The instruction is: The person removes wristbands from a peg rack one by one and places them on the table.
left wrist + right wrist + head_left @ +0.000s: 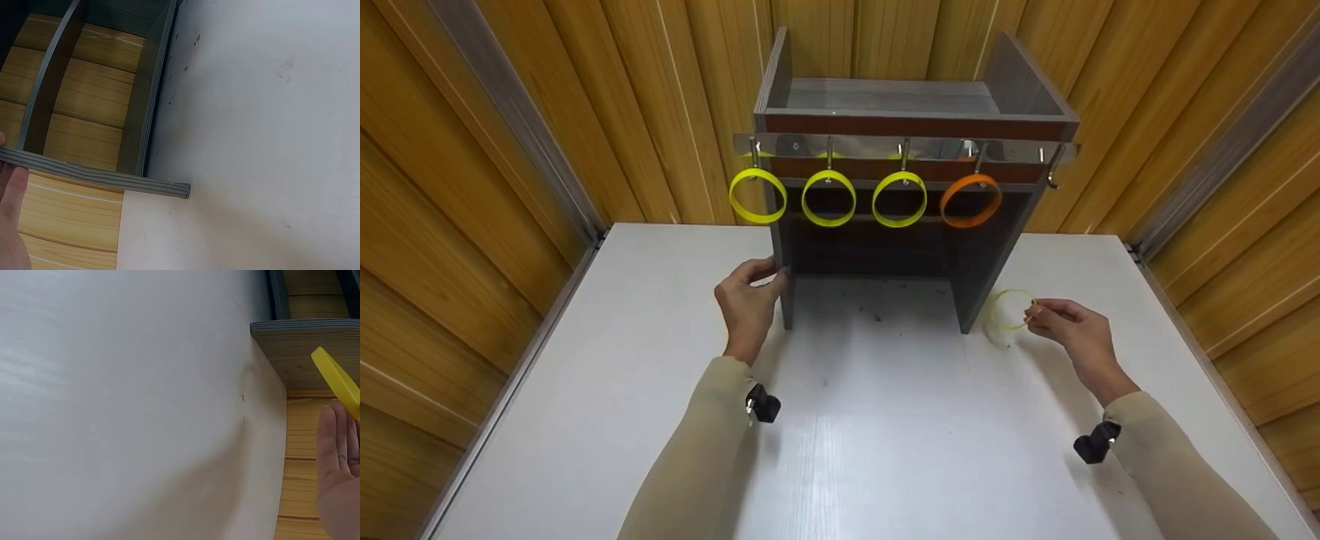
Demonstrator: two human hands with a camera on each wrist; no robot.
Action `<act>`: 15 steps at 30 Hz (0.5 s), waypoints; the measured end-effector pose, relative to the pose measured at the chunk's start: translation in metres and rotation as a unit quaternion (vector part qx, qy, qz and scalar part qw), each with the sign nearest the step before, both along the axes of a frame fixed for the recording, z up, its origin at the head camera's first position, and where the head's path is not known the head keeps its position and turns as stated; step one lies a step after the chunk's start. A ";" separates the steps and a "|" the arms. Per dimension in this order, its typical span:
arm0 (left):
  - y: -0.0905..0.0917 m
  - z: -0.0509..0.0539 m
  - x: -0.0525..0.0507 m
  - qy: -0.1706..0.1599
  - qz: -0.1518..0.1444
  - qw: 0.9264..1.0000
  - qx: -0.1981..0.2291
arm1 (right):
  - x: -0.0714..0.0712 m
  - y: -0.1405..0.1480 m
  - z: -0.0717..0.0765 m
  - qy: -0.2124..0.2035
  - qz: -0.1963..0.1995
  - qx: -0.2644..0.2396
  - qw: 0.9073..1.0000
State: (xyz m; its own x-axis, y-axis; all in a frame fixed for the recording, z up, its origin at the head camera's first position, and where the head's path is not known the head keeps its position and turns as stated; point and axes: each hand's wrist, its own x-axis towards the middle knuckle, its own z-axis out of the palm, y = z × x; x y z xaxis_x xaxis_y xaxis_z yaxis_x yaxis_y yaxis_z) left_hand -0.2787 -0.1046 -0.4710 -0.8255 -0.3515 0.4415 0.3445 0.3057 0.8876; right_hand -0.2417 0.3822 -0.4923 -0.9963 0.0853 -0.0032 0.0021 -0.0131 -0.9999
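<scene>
Head view: right hand (1072, 330), pinching one yellow ring (337, 380) at fingertips' nine o'clock; bare hook (1051, 172), towards twelve, this hand nearer; left hand (747, 301), gripping side panel (129, 180).

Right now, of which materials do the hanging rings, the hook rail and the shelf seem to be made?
Hanging rings: probably smooth plastic, given their even yellow and orange colour.
Hook rail: likely polished metal, as it shows bright reflections.
Shelf: wood or wood-look laminate, mostly grey and fairly matte, with streaky grain.

Wood-grain walls (660, 112); white tabletop (877, 450)
</scene>
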 end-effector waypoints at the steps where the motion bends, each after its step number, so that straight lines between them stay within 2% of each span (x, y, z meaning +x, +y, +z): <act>1: 0.000 0.000 0.000 -0.001 0.000 1.000 0.001 | 0.000 -0.001 -0.002 -0.003 0.000 0.002 1.000; 9: 0.000 -0.001 0.000 0.010 -0.002 1.000 0.001 | 0.000 -0.005 -0.015 -0.023 -0.008 0.019 1.000; 15: -0.001 -0.002 0.000 0.022 -0.004 1.000 -0.004 | -0.001 -0.002 -0.021 -0.053 -0.004 0.035 0.998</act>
State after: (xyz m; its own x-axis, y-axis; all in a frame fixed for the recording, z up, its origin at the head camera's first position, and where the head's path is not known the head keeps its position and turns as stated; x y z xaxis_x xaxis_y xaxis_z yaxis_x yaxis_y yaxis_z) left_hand -0.2784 -0.1054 -0.4728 -0.8081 -0.3414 0.4799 0.3849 0.3106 0.8691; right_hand -0.2426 0.3805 -0.5133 -0.9899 0.0977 -0.1031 0.1089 0.0561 -0.9925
